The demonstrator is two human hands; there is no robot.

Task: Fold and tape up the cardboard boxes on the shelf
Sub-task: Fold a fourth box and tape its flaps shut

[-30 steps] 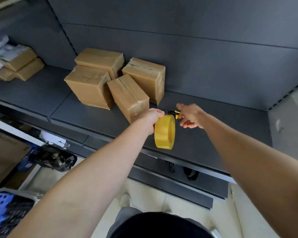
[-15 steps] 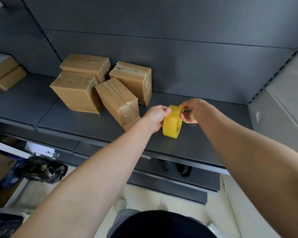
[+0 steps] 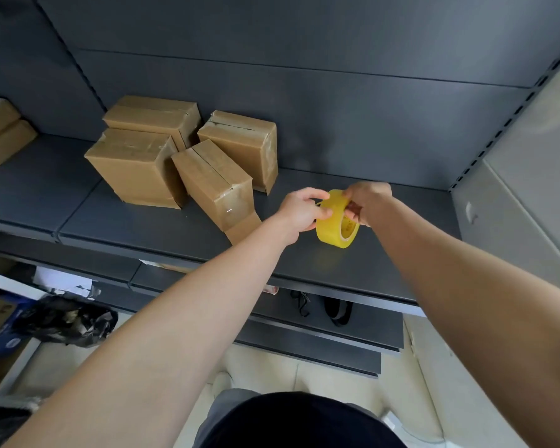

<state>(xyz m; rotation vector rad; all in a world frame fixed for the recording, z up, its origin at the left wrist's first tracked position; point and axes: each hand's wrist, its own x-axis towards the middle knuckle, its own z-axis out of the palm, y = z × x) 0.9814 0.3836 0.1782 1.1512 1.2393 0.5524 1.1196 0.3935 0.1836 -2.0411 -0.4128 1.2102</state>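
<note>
A yellow tape roll [image 3: 336, 228] hangs just above the dark grey shelf [image 3: 143, 221], held between both hands. My left hand [image 3: 299, 210] pinches its left rim, thumb on top. From the right, my right hand [image 3: 366, 200] grips the roll, fingers curled into its core. Several taped cardboard boxes [image 3: 136, 166] stand in a cluster to the left. The nearest box [image 3: 215, 182] leans, with a loose flap sticking out at its base.
More brown parcels [image 3: 0, 130] lie at the far left of the shelf. A grey cabinet [image 3: 524, 189] closes the right side. Below are a lower shelf with a dark shoe [image 3: 338, 310], a black bag [image 3: 65, 320] and a tiled floor.
My right hand has come in from beside the roll and now grips it. The yellow-and-black tool it held a second ago is no longer visible. The view shifted right.
</note>
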